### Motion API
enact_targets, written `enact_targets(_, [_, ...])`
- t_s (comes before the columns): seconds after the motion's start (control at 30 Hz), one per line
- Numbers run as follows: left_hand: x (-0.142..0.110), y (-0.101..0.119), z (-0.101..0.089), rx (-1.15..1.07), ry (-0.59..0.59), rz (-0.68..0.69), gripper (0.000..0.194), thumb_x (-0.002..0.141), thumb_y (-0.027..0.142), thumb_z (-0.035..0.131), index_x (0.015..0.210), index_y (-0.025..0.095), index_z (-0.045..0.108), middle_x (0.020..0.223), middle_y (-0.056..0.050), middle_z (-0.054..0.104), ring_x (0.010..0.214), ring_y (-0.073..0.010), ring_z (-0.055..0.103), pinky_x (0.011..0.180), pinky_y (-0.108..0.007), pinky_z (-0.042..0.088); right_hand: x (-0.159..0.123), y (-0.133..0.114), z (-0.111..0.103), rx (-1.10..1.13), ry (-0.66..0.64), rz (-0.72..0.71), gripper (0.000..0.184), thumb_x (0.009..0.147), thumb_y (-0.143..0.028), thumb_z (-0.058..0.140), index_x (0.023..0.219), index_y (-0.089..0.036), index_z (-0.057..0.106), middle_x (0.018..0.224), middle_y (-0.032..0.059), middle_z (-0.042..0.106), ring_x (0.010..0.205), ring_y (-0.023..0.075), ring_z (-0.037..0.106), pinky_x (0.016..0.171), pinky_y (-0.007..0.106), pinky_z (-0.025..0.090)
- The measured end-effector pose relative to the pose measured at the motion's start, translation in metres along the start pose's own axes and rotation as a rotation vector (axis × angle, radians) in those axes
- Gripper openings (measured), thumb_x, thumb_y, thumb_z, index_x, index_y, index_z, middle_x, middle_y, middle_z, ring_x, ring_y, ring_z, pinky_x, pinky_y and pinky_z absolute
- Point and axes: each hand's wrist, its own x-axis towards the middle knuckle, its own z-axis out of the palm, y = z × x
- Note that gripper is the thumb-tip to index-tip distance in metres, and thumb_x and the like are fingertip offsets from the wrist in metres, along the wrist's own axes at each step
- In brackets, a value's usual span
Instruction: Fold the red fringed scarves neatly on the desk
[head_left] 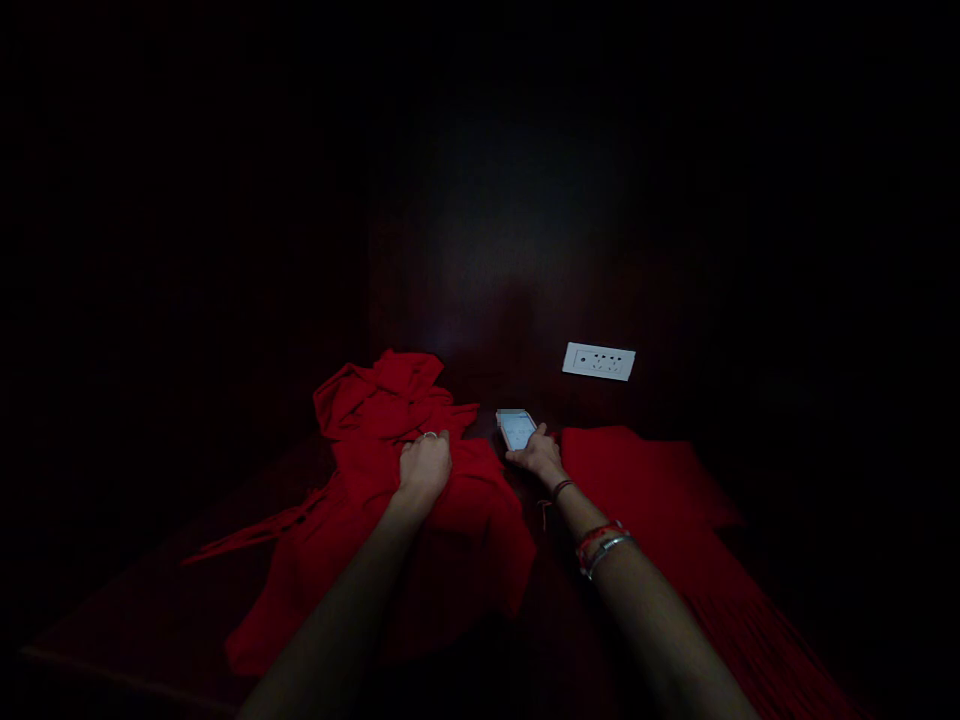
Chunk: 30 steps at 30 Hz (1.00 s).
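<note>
My left hand [425, 465], with a ring on one finger, is closed in a fist on a crumpled red garment [465, 520]. The fingers curl under, and a fold of the cloth seems caught in them. The garment spreads across the dark tabletop, with thin red straps trailing off to its left. A phone [517, 430] with a lit screen is in my right hand [541, 455], gripped at its near right corner. Bracelets circle my right wrist and forearm.
To the right lies a folded red cloth [637, 470] with long fringe hanging toward the front. A white socket panel [598, 361] is set in the dark wall behind. The table's front edge [112, 680] shows faintly at lower left. Most of the surroundings are too dark to make out.
</note>
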Motion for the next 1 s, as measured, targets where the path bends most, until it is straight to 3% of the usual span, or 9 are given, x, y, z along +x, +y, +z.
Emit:
enact_targets(0.13, [0.0, 0.001, 0.0, 0.017, 0.014, 0.032, 0.031, 0.082, 0.016, 0.025, 0.095, 0.012, 0.053, 0.082, -0.011, 0.057, 0.079, -0.0221, 0.056, 0.067, -0.032, 0.042, 0.002, -0.008, 0.012, -0.01, 0.025, 0.065, 0.09, 0.051, -0.043, 0.064, 0.122, -0.003, 0.026, 0.11, 0.0224, 0.046, 0.102, 0.0297, 0.045, 0.078, 0.036, 0.041])
enact_targets(0.27, [0.0, 0.002, 0.001, 0.009, 0.003, 0.047, 0.03, 0.082, 0.016, 0.025, 0.096, 0.013, 0.053, 0.083, -0.011, 0.057, 0.081, -0.0215, 0.056, 0.068, -0.031, 0.041, 0.002, -0.014, 0.025, -0.039, 0.106, 0.024, 0.083, 0.057, -0.042, 0.062, 0.119, 0.001, 0.029, 0.107, 0.0253, 0.047, 0.102, 0.0291, 0.046, 0.078, 0.035, 0.04])
enact_targets(0.43, [0.0, 0.002, 0.001, -0.018, 0.02, 0.075, 0.03, 0.083, 0.017, 0.025, 0.095, 0.014, 0.052, 0.084, -0.01, 0.057, 0.082, -0.0206, 0.055, 0.068, -0.031, 0.04, 0.006, -0.011, 0.028, -0.016, 0.061, -0.01, 0.079, 0.062, -0.048, 0.056, 0.12, 0.0, 0.031, 0.109, 0.0249, 0.047, 0.105, 0.0294, 0.043, 0.083, 0.037, 0.035])
enact_targets(0.5, [0.001, 0.003, -0.001, -0.045, 0.053, 0.096, 0.028, 0.084, 0.019, 0.026, 0.094, 0.014, 0.051, 0.087, -0.009, 0.057, 0.082, -0.0198, 0.054, 0.068, -0.03, 0.04, 0.006, -0.008, 0.021, 0.051, 0.085, -0.093, 0.072, 0.066, -0.043, 0.054, 0.121, -0.002, 0.032, 0.113, 0.0224, 0.045, 0.108, 0.0265, 0.04, 0.087, 0.034, 0.033])
enact_targets(0.57, [0.001, 0.003, -0.003, -0.082, 0.105, 0.128, 0.027, 0.084, 0.019, 0.026, 0.092, 0.015, 0.052, 0.089, -0.008, 0.056, 0.083, -0.0189, 0.053, 0.069, -0.029, 0.039, 0.001, -0.007, 0.009, 0.184, 0.084, -0.269, 0.056, 0.073, -0.034, 0.049, 0.12, -0.006, 0.036, 0.118, 0.0168, 0.044, 0.11, 0.02, 0.04, 0.09, 0.028, 0.031])
enact_targets(0.67, [0.001, 0.006, -0.008, -0.139, 0.182, 0.194, 0.025, 0.084, 0.02, 0.028, 0.092, 0.017, 0.052, 0.09, -0.006, 0.057, 0.084, -0.0185, 0.052, 0.073, -0.03, 0.037, -0.015, -0.009, -0.01, 0.422, -0.144, -0.595, 0.038, 0.078, -0.028, 0.042, 0.114, -0.013, 0.045, 0.117, 0.0068, 0.048, 0.106, 0.0122, 0.044, 0.089, 0.023, 0.033])
enact_targets(0.77, [-0.001, 0.013, -0.014, -0.209, 0.232, 0.297, 0.023, 0.084, 0.019, 0.031, 0.092, 0.018, 0.052, 0.089, -0.005, 0.058, 0.086, -0.0182, 0.051, 0.078, -0.033, 0.033, -0.034, -0.011, -0.025, 0.569, -0.342, -0.816, 0.035, 0.074, -0.03, 0.05, 0.107, -0.018, 0.051, 0.113, 0.0035, 0.052, 0.103, 0.0125, 0.046, 0.09, 0.026, 0.033])
enact_targets(0.9, [-0.011, 0.028, -0.029, -0.361, 0.281, 0.445, 0.021, 0.083, 0.016, 0.033, 0.09, 0.018, 0.053, 0.087, -0.004, 0.058, 0.086, -0.0165, 0.051, 0.079, -0.031, 0.032, -0.053, -0.004, -0.045, 0.759, -0.381, -0.897, 0.038, 0.063, -0.033, 0.06, 0.097, -0.018, 0.056, 0.106, 0.0038, 0.054, 0.098, 0.0146, 0.047, 0.088, 0.028, 0.032])
enact_targets(1.0, [-0.022, 0.042, -0.048, -0.463, 0.319, 0.549, 0.02, 0.083, 0.017, 0.034, 0.086, 0.018, 0.054, 0.083, -0.002, 0.058, 0.082, -0.0156, 0.052, 0.077, -0.029, 0.034, -0.068, 0.013, -0.067, 0.824, -0.469, -0.851, 0.027, 0.061, -0.034, 0.062, 0.08, -0.016, 0.058, 0.081, 0.0004, 0.058, 0.076, 0.012, 0.051, 0.071, 0.026, 0.039])
